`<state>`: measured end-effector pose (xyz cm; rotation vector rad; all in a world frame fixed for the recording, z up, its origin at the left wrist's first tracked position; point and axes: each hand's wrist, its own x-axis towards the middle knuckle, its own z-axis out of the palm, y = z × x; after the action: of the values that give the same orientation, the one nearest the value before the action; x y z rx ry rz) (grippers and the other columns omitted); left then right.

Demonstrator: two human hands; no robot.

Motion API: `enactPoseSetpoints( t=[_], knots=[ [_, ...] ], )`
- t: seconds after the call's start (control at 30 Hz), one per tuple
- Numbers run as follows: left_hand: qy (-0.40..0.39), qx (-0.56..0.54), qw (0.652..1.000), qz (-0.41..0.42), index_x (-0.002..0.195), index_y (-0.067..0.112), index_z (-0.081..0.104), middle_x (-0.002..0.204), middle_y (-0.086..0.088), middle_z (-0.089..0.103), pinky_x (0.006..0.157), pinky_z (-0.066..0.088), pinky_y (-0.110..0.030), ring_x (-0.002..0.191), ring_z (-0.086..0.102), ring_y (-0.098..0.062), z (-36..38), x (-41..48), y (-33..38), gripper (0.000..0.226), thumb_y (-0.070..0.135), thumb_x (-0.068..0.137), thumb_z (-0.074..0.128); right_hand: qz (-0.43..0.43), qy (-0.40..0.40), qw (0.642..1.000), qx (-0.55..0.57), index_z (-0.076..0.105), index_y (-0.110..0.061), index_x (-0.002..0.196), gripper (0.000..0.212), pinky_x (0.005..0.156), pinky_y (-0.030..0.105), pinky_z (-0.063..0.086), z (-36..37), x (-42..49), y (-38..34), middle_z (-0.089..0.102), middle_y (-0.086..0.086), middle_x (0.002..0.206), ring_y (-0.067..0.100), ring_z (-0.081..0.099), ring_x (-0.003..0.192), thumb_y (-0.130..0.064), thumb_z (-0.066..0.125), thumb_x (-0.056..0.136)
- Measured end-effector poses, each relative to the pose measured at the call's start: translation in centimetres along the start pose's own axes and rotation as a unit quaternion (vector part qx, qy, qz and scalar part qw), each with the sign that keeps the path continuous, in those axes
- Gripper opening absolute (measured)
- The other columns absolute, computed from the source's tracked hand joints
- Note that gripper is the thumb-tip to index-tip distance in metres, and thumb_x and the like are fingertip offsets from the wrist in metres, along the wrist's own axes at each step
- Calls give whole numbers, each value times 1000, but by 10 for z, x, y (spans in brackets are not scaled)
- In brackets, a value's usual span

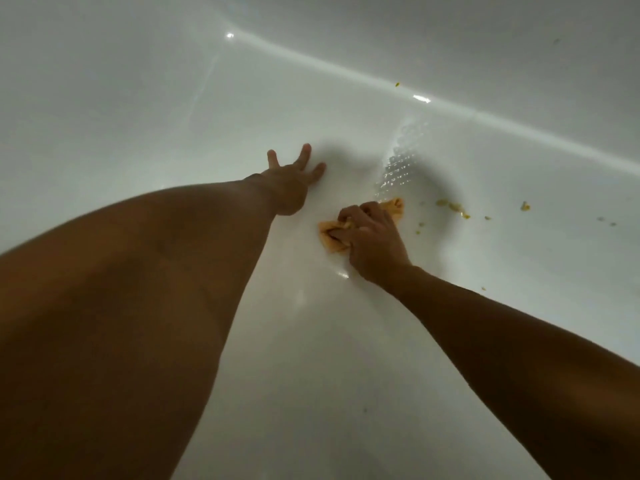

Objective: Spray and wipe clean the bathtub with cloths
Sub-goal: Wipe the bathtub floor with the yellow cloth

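Leans over the white bathtub [138, 98] with both bare arms stretched down into it. Reaches in from 8 o'clock with the left arm, nearly straight, and plants the left hand [289, 181] on the tub's curved inner surface just above centre: released, fingers straight and spread, tips pointing toward 1 o'clock, nothing held. Comes in from 4 o'clock with the right arm, wrist bent, and sets the right hand [372, 242] knuckles-up on a crumpled orange cloth [329, 237], fingers curled down and grasping its folds. Pins that cloth against the tub surface at 5 o'clock of the left hand, near it but not touching. Covers the cloth's middle, leaving a bunched part bare at 9 o'clock of the right hand's fingers and one corner poking out at 1 o'clock of the knuckles. Faces a patch of glinting water droplets [398, 164] at 12 o'clock of the right hand, just beyond the cloth's corner. Faces scattered yellow crumbs [453, 206] at 2 to 3 o'clock of that hand, lying on the tub surface apart from the cloth.
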<state>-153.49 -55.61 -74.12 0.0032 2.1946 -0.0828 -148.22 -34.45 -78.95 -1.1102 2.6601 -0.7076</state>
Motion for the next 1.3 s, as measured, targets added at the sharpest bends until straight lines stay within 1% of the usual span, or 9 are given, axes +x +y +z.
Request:
enactPoseSetpoints(
  t=[0.13, 0.23, 0.33, 0.4, 0.53, 0.73, 0.87, 1.03, 1.3],
  knots=[
    [1, -37, 999, 9, 159, 43, -7, 165, 8, -27, 118, 18, -67, 144, -16, -62, 8, 1, 4, 88, 0, 92, 30, -127, -112, 982, 90, 77, -11, 117, 40, 113, 56, 36, 14, -31, -34, 68, 11, 124, 37, 52, 125, -18, 52, 87],
    [18, -57, 998, 3, 159, 45, -4, 166, 10, -25, 115, 17, -72, 144, -15, -61, 12, 0, 9, 70, 24, 105, 34, -179, -85, 975, 99, 79, -15, 109, 25, 117, 51, 34, -2, -57, -7, 65, 10, 130, 32, 51, 132, -26, 62, 94],
    [41, -85, 996, 3, 158, 48, -4, 165, 12, -26, 113, 14, -76, 145, -18, -59, 19, 3, 13, 74, 57, 101, 44, -68, -74, 992, 73, 76, -17, 88, 23, 106, 46, 50, -15, -56, 22, 49, 11, 152, 32, 47, 140, -38, 70, 95],
    [53, -98, 994, 0, 157, 50, -5, 164, 12, -28, 112, 12, -78, 145, -21, -57, 20, 5, 16, 83, 64, 96, 50, 7, -71, 996, 44, 67, -12, 97, 29, 89, 44, 57, -13, -52, 23, 42, 14, 157, 34, 50, 137, -39, 76, 89],
    [61, -97, 993, -4, 156, 51, -5, 165, 12, -28, 111, 16, -79, 146, -19, -57, 17, 7, 17, 93, 68, 90, 58, -30, -46, 998, -13, 59, 0, 133, 58, 117, 48, 39, -2, -71, 36, 44, 19, 156, 33, 37, 148, -45, 62, 96],
    [78, -110, 991, -15, 156, 52, -5, 165, 11, -27, 109, 18, -80, 147, -17, -56, 16, 10, 25, 103, 71, 83, 65, -11, -69, 983, -169, 41, -3, 153, 72, 124, 51, 23, -7, -43, 66, 28, 22, 163, 35, 22, 154, -57, 39, 105],
    [83, -126, 988, -21, 156, 52, -5, 165, 10, -27, 109, 16, -80, 148, -19, -52, 16, 10, 38, 111, 73, 76, 70, -42, -82, 976, -197, 30, -1, 157, 78, 126, 48, 21, -17, -39, 89, 24, 19, 166, 30, 19, 155, -58, 34, 104],
    [95, -140, 985, -16, 153, 58, -4, 163, 15, -29, 106, 10, -84, 148, -25, -47, 19, 11, 70, 117, 82, 66, 71, -8, -87, 969, -231, 27, -2, 158, 77, 126, 50, 19, -49, -74, 147, 22, 18, 167, 30, 16, 156, -57, 28, 105],
    [108, -101, 989, 27, 152, 61, -3, 163, 10, -31, 104, 7, -86, 146, -28, -49, 2, 21, 148, 121, 84, 60, 72, 70, -114, 970, -204, 19, -8, 161, 76, 127, 52, 8, -66, -102, 162, 12, 14, 169, 29, 6, 158, -57, 20, 103]
  ],
)
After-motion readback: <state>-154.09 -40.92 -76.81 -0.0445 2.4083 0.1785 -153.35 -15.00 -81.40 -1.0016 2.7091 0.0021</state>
